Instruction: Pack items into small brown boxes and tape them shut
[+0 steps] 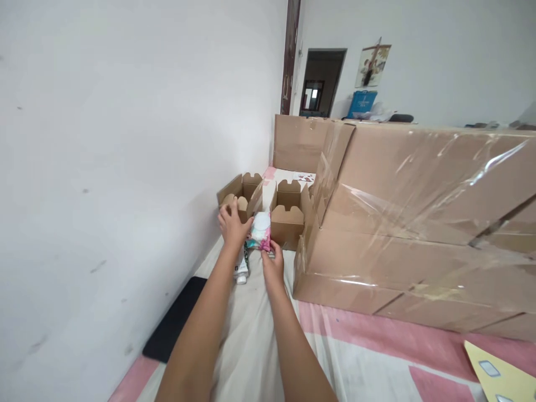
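A small pink, white and teal packet [261, 228] with a pale oval on its front stands tilted between two open cardboard boxes. My right hand [273, 263] pinches its lower right corner between thumb and fingers. My left hand [233, 224] is at the front of the left box [228, 187], fingers spread over its edge, thumb reaching to the packet's left side; whether the thumb touches it I cannot tell. Right of the packet is the other open box [288, 231]. Below my left hand lies a white tube [241, 272] with a white cap, partly hidden by my wrist.
Large taped cardboard cartons [402, 223] form a wall on the right. A white wall [125, 139] rises close on the left. A black flat object [178, 318] lies beside my left forearm. A yellow sheet [498, 371] lies at lower right on the pink and white cloth [360, 340].
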{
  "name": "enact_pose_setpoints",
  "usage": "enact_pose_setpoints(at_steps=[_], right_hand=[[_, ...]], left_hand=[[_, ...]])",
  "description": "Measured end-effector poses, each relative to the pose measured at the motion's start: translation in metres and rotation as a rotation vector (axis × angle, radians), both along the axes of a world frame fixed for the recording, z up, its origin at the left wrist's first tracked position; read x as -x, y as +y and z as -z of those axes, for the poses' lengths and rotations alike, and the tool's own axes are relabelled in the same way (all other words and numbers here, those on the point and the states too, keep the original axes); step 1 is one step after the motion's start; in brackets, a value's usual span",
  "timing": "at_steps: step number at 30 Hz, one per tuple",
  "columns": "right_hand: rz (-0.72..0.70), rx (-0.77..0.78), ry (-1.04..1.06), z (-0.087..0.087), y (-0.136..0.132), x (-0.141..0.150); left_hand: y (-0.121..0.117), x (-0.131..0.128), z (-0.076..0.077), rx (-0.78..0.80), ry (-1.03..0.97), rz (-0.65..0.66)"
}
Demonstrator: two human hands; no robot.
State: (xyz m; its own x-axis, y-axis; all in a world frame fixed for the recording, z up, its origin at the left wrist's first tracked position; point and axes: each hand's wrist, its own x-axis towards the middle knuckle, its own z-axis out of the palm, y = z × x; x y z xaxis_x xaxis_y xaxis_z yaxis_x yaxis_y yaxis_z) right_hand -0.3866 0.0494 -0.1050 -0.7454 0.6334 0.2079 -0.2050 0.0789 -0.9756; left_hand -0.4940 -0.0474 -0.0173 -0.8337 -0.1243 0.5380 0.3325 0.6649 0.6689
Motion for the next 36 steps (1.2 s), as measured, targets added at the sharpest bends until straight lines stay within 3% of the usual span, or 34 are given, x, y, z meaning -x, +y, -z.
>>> enact_pose_setpoints(at_steps=[3,7,16,19,22,27,32,36], right_hand=[[0.031,-0.067,-0.018,-0.001,-0.001,-0.001],[-0.041,-0.07,0.01,-0.002,-0.004,-0.002],[-0.2,-0.111,0.108,-0.015,-0.002,-0.008],[-0.205,0.134,0.073,-0.02,-0.001,-0.009],[-0.184,0.474,0.058,-0.026,0.001,-0.009],[-0.363,0.958,0.041,-0.04,0.001,-0.011],[-0.627,1.197,0.089,-0.055,-0.013,-0.019],[-0.719,1.171,0.167,-0.069,-0.028,-0.024]], left_hand=[[0.007,0.007,-0.008,0.096,0.013,-0.022],[0.009,0.007,-0.01,0.184,0.079,0.027],[-0.018,-0.022,-0.008,0.205,0.306,0.057],[-0.025,-0.027,-0.015,0.209,0.388,0.059],[-0.029,-0.034,-0.029,0.224,0.465,0.067],[-0.026,-0.057,-0.06,0.256,0.588,0.114],[-0.024,-0.094,-0.097,0.251,0.57,0.01],[-0.04,-0.135,-0.129,0.263,0.485,-0.078]])
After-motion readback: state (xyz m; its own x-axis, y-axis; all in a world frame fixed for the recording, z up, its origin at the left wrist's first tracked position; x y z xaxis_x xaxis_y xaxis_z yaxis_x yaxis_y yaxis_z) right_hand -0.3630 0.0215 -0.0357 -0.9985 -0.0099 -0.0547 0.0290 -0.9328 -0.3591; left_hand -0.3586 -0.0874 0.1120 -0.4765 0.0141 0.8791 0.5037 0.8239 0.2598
